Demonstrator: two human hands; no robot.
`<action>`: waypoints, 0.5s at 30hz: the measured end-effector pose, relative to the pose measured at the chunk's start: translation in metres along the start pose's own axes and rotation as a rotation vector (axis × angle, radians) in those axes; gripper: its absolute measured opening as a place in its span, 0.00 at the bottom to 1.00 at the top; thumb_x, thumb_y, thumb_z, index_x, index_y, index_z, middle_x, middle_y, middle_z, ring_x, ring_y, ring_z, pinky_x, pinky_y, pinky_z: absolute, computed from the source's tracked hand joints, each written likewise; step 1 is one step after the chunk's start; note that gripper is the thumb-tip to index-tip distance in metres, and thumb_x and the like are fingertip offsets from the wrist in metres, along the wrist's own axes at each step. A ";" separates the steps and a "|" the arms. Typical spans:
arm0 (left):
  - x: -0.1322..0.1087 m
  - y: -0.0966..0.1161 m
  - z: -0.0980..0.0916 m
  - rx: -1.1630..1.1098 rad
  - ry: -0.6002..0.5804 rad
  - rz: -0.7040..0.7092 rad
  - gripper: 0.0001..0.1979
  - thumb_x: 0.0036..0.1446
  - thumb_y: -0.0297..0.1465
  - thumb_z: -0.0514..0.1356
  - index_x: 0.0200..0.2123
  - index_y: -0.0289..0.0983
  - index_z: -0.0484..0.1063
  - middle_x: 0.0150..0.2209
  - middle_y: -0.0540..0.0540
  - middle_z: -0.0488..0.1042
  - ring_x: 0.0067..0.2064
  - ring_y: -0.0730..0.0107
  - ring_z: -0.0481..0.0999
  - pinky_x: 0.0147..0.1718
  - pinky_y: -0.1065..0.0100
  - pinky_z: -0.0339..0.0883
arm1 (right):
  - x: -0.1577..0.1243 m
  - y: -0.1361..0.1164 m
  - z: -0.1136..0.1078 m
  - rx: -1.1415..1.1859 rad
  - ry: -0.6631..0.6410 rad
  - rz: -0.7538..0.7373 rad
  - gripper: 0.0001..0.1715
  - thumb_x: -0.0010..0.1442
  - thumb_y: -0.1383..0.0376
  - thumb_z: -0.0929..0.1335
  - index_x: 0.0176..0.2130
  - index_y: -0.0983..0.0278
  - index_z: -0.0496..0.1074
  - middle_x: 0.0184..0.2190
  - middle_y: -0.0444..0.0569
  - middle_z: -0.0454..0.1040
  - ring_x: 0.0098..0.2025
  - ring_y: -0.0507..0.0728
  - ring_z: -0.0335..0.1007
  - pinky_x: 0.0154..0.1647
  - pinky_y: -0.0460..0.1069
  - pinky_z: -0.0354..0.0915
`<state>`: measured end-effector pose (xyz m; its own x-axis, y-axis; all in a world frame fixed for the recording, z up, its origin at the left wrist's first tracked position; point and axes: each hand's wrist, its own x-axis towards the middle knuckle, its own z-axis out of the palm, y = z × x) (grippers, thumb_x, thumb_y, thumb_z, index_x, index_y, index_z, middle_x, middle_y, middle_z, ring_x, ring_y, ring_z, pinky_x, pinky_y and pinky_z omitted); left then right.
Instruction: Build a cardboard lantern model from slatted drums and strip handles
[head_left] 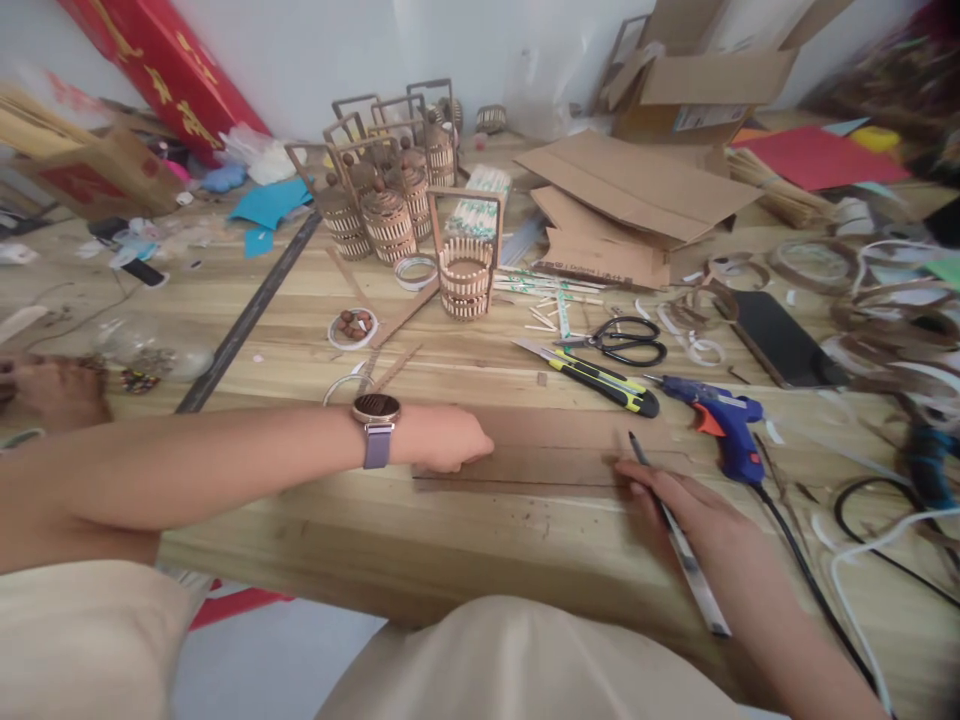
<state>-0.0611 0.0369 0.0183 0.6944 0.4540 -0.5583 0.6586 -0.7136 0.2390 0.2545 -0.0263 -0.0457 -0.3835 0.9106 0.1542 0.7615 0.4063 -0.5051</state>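
Note:
A long thin brown wooden sheet (555,445) lies flat near the front edge of the wooden table (465,540). My left hand (446,440), with a watch on its wrist, rests closed on the sheet's left end and presses it down. My right hand (686,510) is closed round a slim pen-like knife (675,530) whose dark tip touches the right part of the sheet.
Behind the sheet lie a yellow-black utility knife (600,380), black scissors (626,342), a blue glue gun (716,415) and a dark phone (780,340). Small wooden baskets (390,220), cardboard boxes (637,200) and wooden rings (885,300) crowd the back.

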 end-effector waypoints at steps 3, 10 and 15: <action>-0.003 -0.002 -0.001 -0.047 -0.014 -0.002 0.08 0.52 0.22 0.64 0.30 0.40 0.69 0.26 0.50 0.78 0.25 0.68 0.71 0.19 0.68 0.49 | 0.001 -0.004 -0.002 0.012 0.018 0.041 0.22 0.63 0.63 0.59 0.52 0.54 0.74 0.49 0.50 0.79 0.49 0.66 0.76 0.47 0.58 0.70; -0.008 -0.003 -0.002 -0.097 -0.021 0.000 0.08 0.54 0.22 0.63 0.31 0.40 0.69 0.26 0.53 0.75 0.25 0.69 0.66 0.22 0.68 0.48 | 0.020 -0.039 -0.012 0.249 -0.068 0.007 0.17 0.65 0.58 0.64 0.51 0.55 0.74 0.42 0.48 0.83 0.43 0.61 0.80 0.41 0.51 0.75; -0.006 -0.006 -0.001 -0.141 -0.034 0.013 0.09 0.53 0.21 0.63 0.30 0.40 0.67 0.24 0.54 0.72 0.25 0.70 0.66 0.23 0.69 0.49 | 0.043 -0.098 0.008 0.500 -0.270 -0.267 0.16 0.65 0.63 0.64 0.50 0.56 0.76 0.36 0.48 0.82 0.35 0.55 0.80 0.34 0.46 0.73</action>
<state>-0.0688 0.0388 0.0215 0.6945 0.4253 -0.5804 0.6855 -0.6363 0.3539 0.1593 -0.0273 0.0034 -0.6951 0.7047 0.1425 0.3096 0.4723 -0.8253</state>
